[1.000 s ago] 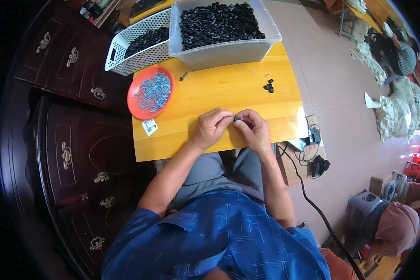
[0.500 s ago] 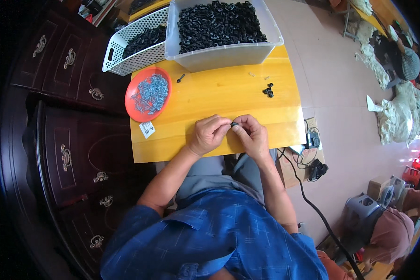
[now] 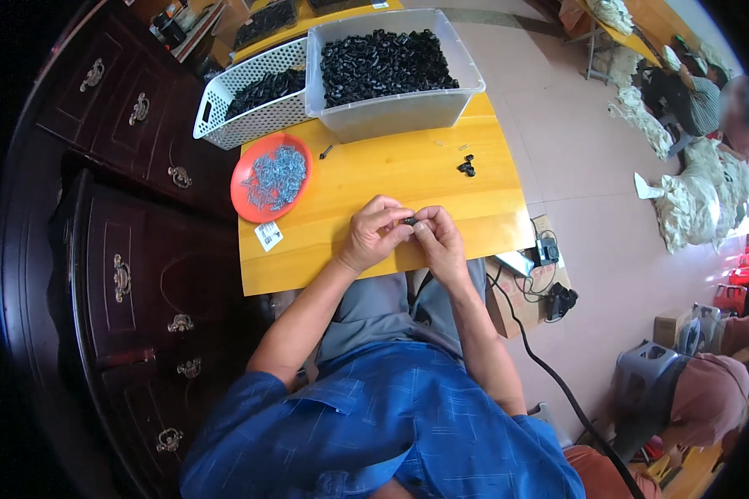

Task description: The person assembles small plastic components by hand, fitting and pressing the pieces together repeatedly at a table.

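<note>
Over the near part of the yellow table [image 3: 374, 175], my left hand [image 3: 372, 235] and my right hand [image 3: 441, 241] meet fingertip to fingertip. Both are closed in a pinch on one small black plastic piece [image 3: 409, 220], mostly covered by the fingers. Left of my hands lies a red plate [image 3: 240, 190] heaped with small silvery metal parts [image 3: 276, 177], which look like springs or screws. A few black pieces [image 3: 467, 166] sit at the right, and a slim dark pointed part [image 3: 326, 152] lies beside the plate.
A clear plastic bin [image 3: 391, 125] full of black pieces and a white perforated basket [image 3: 258, 121] stand at the table's far side. A white label [image 3: 268, 235] lies by the plate. Dark drawers [image 3: 116, 274] flank the left; a black cable [image 3: 549, 353] runs at right. Other people work farther right.
The whole view has shifted slightly, so the bin and table appear lower. Both hands stay together, pinching the small black piece, with only slight finger movement.
</note>
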`<state>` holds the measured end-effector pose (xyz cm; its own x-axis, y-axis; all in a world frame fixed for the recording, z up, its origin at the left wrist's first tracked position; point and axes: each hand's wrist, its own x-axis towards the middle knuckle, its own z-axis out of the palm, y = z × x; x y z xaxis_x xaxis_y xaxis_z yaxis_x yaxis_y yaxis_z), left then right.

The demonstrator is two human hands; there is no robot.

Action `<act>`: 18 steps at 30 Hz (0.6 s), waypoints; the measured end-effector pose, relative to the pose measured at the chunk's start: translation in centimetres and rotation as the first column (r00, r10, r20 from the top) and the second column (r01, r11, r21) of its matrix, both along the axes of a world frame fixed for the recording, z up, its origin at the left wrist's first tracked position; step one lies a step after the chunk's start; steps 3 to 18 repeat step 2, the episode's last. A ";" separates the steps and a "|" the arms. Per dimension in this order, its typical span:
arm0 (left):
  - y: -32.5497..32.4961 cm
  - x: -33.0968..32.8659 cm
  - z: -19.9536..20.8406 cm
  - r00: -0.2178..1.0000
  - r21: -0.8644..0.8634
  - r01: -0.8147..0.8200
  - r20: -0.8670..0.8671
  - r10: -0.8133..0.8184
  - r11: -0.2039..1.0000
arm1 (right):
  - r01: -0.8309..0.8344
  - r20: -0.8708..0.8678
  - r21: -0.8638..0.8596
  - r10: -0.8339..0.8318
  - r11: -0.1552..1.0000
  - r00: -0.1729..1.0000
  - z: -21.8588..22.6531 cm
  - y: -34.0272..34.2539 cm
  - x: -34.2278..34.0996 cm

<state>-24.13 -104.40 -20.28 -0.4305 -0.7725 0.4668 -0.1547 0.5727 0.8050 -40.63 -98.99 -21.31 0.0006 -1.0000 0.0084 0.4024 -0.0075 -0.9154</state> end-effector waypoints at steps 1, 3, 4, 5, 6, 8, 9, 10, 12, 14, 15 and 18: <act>-0.3 0.3 -0.4 0.999 0.038 0.038 -0.004 -0.037 0.999 | -0.008 0.023 -0.002 0.008 1.000 1.000 0.0 -0.1 0.1; -0.6 0.6 -0.8 0.997 0.077 0.076 -0.009 -0.076 0.994 | -0.013 0.042 0.014 0.013 1.000 0.999 -0.1 -0.1 0.2; -0.6 0.6 -0.8 0.997 0.077 0.076 -0.009 -0.076 0.994 | -0.013 0.042 0.014 0.013 1.000 0.999 -0.1 -0.1 0.2; -0.6 0.6 -0.8 0.997 0.077 0.076 -0.009 -0.076 0.994 | -0.013 0.042 0.014 0.013 1.000 0.999 -0.1 -0.1 0.2; -0.6 0.6 -0.8 0.997 0.077 0.076 -0.009 -0.076 0.994 | -0.013 0.042 0.014 0.013 1.000 0.999 -0.1 -0.1 0.2; -0.6 0.6 -0.8 0.997 0.077 0.076 -0.009 -0.076 0.994 | -0.013 0.042 0.014 0.013 1.000 0.999 -0.1 -0.1 0.2; -0.6 0.6 -0.8 0.997 0.077 0.076 -0.009 -0.076 0.994 | -0.013 0.042 0.014 0.013 1.000 0.999 -0.1 -0.1 0.2; -0.6 0.6 -0.8 0.997 0.077 0.076 -0.009 -0.076 0.994 | -0.013 0.042 0.014 0.013 1.000 0.999 -0.1 -0.1 0.2; -0.6 0.6 -0.8 0.997 0.077 0.076 -0.009 -0.076 0.994 | -0.013 0.042 0.014 0.013 1.000 0.999 -0.1 -0.1 0.2; -0.6 0.6 -0.8 0.997 0.077 0.076 -0.009 -0.076 0.994 | -0.013 0.042 0.014 0.013 1.000 0.999 -0.1 -0.1 0.2; -0.6 0.6 -0.8 0.997 0.077 0.076 -0.009 -0.076 0.994 | -0.013 0.042 0.014 0.013 1.000 0.999 -0.1 -0.1 0.2; -0.6 0.6 -0.8 0.997 0.077 0.076 -0.009 -0.076 0.994 | -0.013 0.042 0.014 0.013 1.000 0.999 -0.1 -0.1 0.2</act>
